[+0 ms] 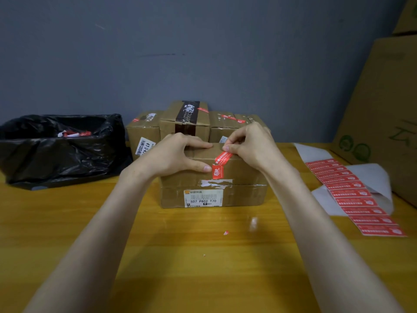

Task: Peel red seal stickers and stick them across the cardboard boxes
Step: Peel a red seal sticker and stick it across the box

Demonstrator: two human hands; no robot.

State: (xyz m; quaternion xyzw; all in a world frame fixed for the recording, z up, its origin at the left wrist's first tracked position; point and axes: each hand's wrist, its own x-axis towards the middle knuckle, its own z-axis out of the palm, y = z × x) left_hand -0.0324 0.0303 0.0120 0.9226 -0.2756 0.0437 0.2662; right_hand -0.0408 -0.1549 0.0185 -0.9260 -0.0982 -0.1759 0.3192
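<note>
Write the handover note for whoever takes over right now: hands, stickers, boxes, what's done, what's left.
Left hand: spread over the front box, thumb tip beside the lower end of the red seal sticker.
Right hand: pinches the sticker's upper end at the box top.
Sticker strip: on the table, right side, many unpeeled.
Done: back boxes show red stickers; this sticker's lower end lies flat on the front face.
Left: press the upper end down across the top.
</note>
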